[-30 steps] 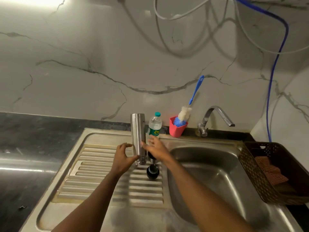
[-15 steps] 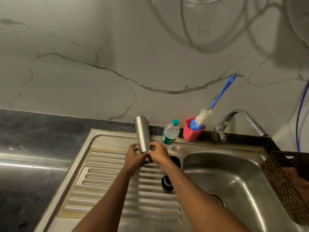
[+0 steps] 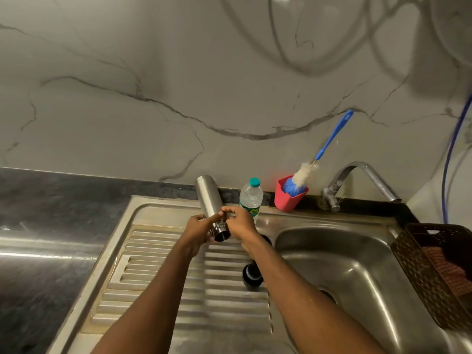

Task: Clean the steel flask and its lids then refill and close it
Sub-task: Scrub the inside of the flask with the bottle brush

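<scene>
Steel flask (image 3: 208, 198) is held up over the ribbed drainboard (image 3: 166, 290). It's tilted, base up and away, with the open threaded mouth pointing down toward the camera.

The left hand (image 3: 198, 232) has its fingers (image 3: 203, 219) curled round the flask just above the neck. The right hand (image 3: 241, 223) grips the neck from the other side, fingers curled onto the steel too, so both hands have hold of it.

Below the right fingers, partly under the forearm, a black lid (image 3: 252, 275) sits on the drainboard. A second dark round thing peeks out by that wrist, can't tell what it is.

Just behind the right fingers stands a clear water bottle (image 3: 251, 196) with a teal cap and a green label. The print on it is too blurry to read.

Further right of the fingers are a red cup (image 3: 287, 200) with a blue-handled bottle brush (image 3: 305, 171) in it, then the tap (image 3: 357, 175) over the sink basin (image 3: 370, 251). Far right is a brown basket (image 3: 413, 264). Left of the fingers is the dark worktop (image 3: 51, 213).
</scene>
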